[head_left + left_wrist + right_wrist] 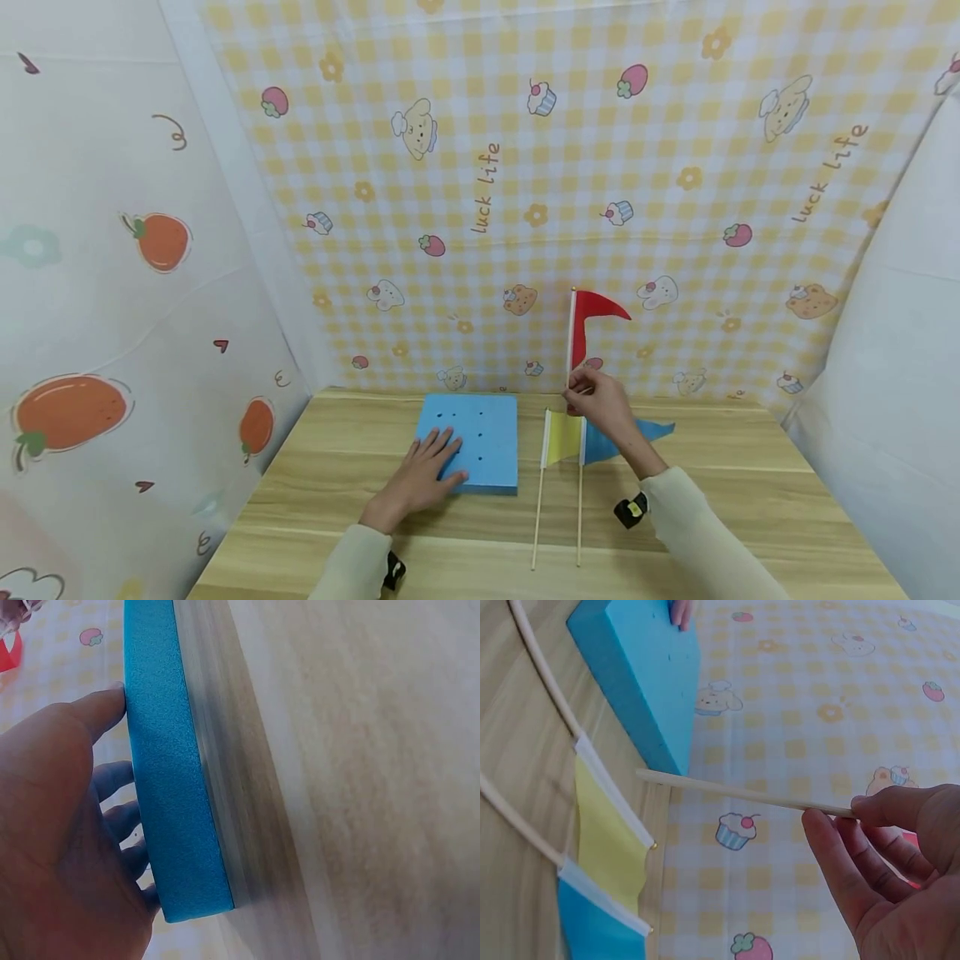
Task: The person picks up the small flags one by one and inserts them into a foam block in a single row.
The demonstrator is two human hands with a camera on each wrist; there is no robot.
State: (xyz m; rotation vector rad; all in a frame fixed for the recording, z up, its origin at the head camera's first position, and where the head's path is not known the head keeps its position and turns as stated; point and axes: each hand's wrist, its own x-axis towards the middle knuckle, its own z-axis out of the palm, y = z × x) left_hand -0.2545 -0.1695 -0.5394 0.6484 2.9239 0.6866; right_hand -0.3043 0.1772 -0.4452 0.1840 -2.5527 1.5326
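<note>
My left hand rests with spread fingers on a light blue foam block, which lies on the table and has several small holes in its top. In the left wrist view the fingertips press at the upper edge of the block's side. My right hand pinches the wooden stick of a red flag between thumb and fingers, holding it upright behind the table's middle. The right wrist view shows the bare lower stick running from the fingertips toward the block's corner.
A yellow flag and a blue flag lie side by side on the wooden table, sticks toward me, right of the block. Behind the table hangs a yellow checked cloth; a white printed cloth covers the left side.
</note>
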